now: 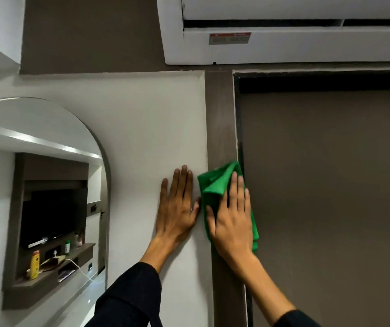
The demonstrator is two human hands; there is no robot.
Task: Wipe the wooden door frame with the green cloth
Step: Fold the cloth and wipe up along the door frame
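The wooden door frame is a dark brown vertical strip between the white wall and the brown door. A green cloth lies bunched against the frame at mid height. My right hand presses flat on the cloth, fingers spread and pointing up, holding it to the frame. My left hand rests flat and open on the white wall just left of the frame, its thumb nearly touching the cloth. Part of the cloth hangs out below my right palm on the door side.
A brown door fills the right side. A white air conditioner hangs above the frame's top. An arched mirror on the left wall reflects a TV, shelf and bottles.
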